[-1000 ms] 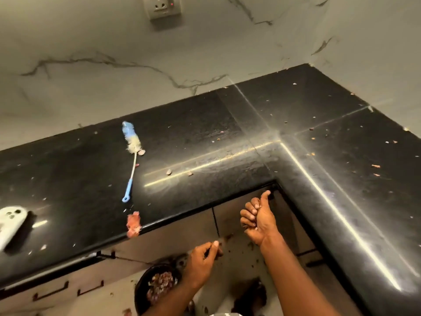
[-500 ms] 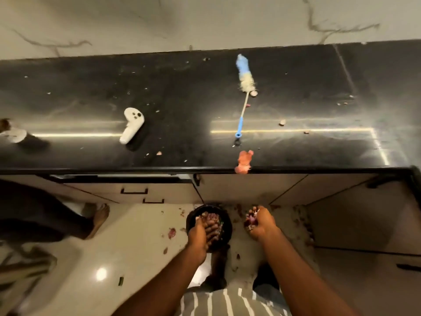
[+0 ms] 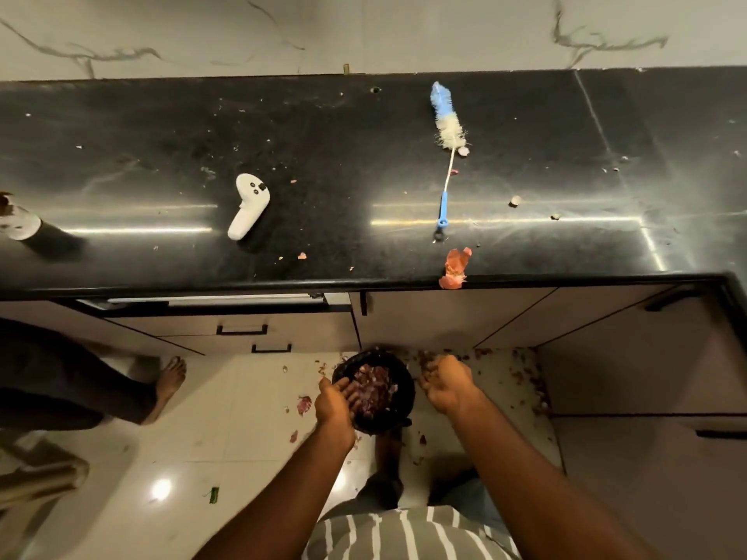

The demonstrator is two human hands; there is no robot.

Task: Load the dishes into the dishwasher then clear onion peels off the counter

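A black bin (image 3: 398, 381) full of purple onion peels (image 3: 376, 388) stands on the floor below the black counter (image 3: 323, 155). My left hand (image 3: 335, 404) reaches into the bin from its left rim, fingers spread down onto the peels. My right hand (image 3: 444, 379) hovers just right of the bin, fingers curled around a few peel bits. One large reddish onion peel (image 3: 454, 268) hangs on the counter's front edge. Small peel crumbs dot the counter.
A blue and white bottle brush (image 3: 446, 147) and a white controller (image 3: 248, 206) lie on the counter, with a white object (image 3: 18, 224) at its left edge. Peel scraps (image 3: 304, 404) litter the floor. Another person's bare foot (image 3: 169, 381) stands at left by the drawers (image 3: 242, 329).
My view has swung from the counter corner to its straight run. My right hand dropped from a raised fist to beside the bin. My left hand moved over the peels.
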